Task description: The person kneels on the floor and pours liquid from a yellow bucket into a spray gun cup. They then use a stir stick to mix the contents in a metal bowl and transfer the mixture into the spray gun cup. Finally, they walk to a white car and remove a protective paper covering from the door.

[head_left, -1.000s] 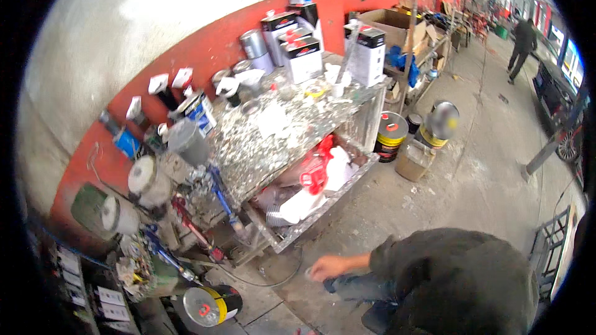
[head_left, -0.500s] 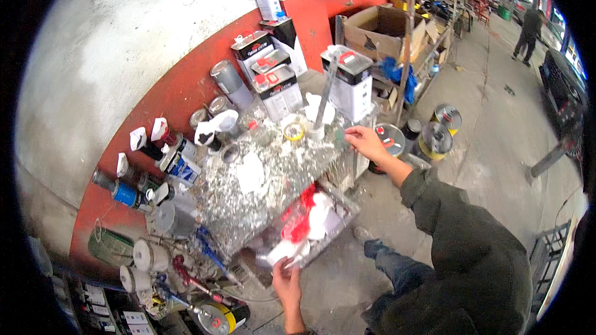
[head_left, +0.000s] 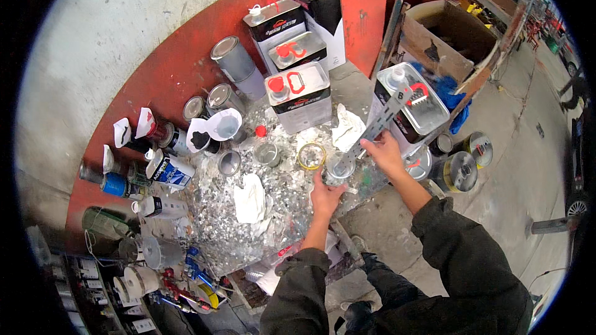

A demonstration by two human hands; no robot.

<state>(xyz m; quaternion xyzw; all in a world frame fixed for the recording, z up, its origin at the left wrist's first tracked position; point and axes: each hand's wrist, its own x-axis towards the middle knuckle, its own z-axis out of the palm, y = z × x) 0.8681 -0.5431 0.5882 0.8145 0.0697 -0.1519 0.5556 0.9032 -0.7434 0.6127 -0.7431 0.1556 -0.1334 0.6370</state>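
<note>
In the middle of the spattered workbench (head_left: 282, 195) stands a small clear plastic cup (head_left: 341, 167). A flat grey mixing stick (head_left: 383, 118) with holes along it slants out of the cup to the upper right. My right hand (head_left: 386, 156) is closed, pinching the stick at about its middle. At the near left side of the cup, my left hand (head_left: 325, 197) grips it low with thumb and fingers; part of this grip is hidden. A yellow-rimmed tin (head_left: 311, 156) and a crumpled white cloth (head_left: 347, 128) lie close by.
Metal solvent cans (head_left: 298, 96) stand along the red wall, and another can (head_left: 422, 105) is right of the cup. Used cups and tins line the left side. Spray guns (head_left: 195, 270) hang at the lower left. Below the bench edge is an open drawer (head_left: 341, 242). Drums (head_left: 456, 170) stand on the floor.
My left hand has left the open drawer and come up to the cup. My right hand, which was beside the cup, now grips the mixing stick. The view has moved closer to the bench.
</note>
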